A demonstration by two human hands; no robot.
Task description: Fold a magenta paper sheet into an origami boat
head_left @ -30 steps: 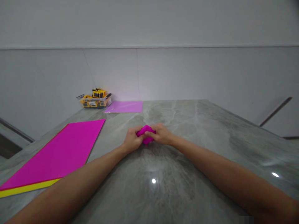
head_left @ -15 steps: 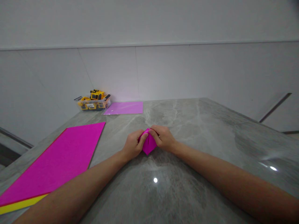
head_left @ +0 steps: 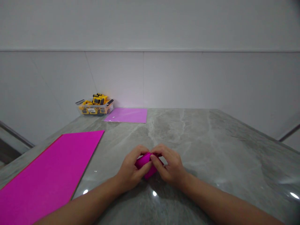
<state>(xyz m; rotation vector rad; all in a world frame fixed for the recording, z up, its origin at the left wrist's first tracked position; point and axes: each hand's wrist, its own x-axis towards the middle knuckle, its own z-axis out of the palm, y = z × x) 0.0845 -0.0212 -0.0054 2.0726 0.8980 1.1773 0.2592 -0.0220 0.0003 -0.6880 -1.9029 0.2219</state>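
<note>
A small piece of folded magenta paper [head_left: 143,160] is held between both hands over the middle of the table. My left hand [head_left: 133,170] pinches it from the left, with the thumb on the near face and the fingers behind. My right hand [head_left: 172,165] grips it from the right, its thumb and index finger meeting near the top corner. The two thumbs come close together at the front. Fingers cover parts of the paper, so its full folded shape is hidden.
Large magenta sheets [head_left: 56,172] lie at the left by my forearm. A lilac sheet in a clear sleeve [head_left: 128,115] lies at the back. Beside it stands a clear plastic box [head_left: 93,109] holding yellow toy vehicles [head_left: 99,99]. A wall rises behind the grey marbled table [head_left: 211,150].
The view has shifted, and both hands with the folded paper appear lower in it. The fingers have moved around the paper, which now looks wider and more tilted. Both hands keep their hold.
</note>
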